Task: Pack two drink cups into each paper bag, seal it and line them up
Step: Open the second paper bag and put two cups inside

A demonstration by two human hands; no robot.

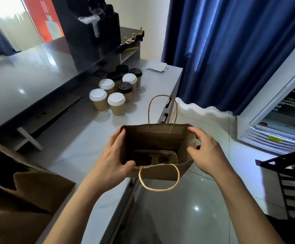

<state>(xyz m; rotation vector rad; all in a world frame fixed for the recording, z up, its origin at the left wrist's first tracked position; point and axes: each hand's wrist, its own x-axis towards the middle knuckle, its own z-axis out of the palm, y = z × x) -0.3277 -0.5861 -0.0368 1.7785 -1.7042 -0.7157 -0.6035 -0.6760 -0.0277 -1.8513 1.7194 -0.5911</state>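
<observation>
Your left hand (114,160) grip clamped on the open paper bag (158,147) at the table (83,148) edge, right hand (205,152) pinching its rim at 3 o'clock, cup carrier (154,156) inside, eight lidded cups (115,90) at 11 o'clock

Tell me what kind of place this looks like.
Probably the work counter of a cafe or takeaway drinks shop. Lidded paper cups stand grouped on the grey counter, a person holds open a brown paper carrier bag, and a glass-door display fridge stands to the right.
</observation>
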